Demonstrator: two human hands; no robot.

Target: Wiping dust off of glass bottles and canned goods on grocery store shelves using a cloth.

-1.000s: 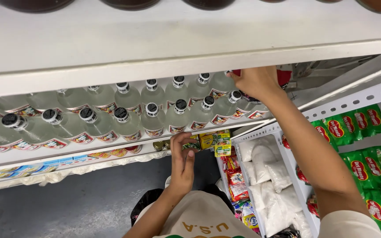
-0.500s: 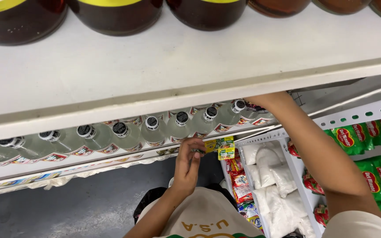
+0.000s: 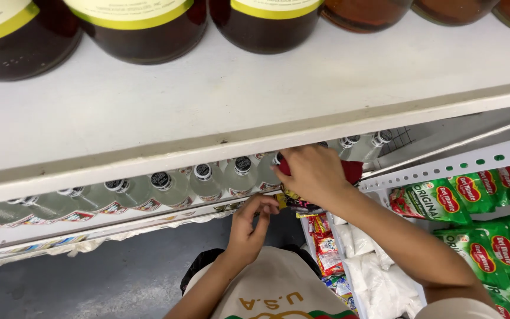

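Grip: right hand [image 3: 313, 173] clamped on red cloth [image 3: 350, 170]; left hand [image 3: 249, 227] pinching shelf edge [image 3: 166, 220].
Near: clear bottles [image 3: 202, 182].

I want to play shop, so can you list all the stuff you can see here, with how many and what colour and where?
Dark bottles: six partly seen, brown, yellow-banded labels, top shelf.
Top shelf: one, white, across the view.
Clear bottles: a long row, black caps, lower shelf.
Green pouches: many, green with red, right rack.
White bags: several, white, bin at lower right.
Snack packets: several, red and yellow, beside the bin.
Floor: grey, below.
Red thing: one, under the right hand.
Left hand: at the lower shelf's edge.
Right hand: on the red thing.
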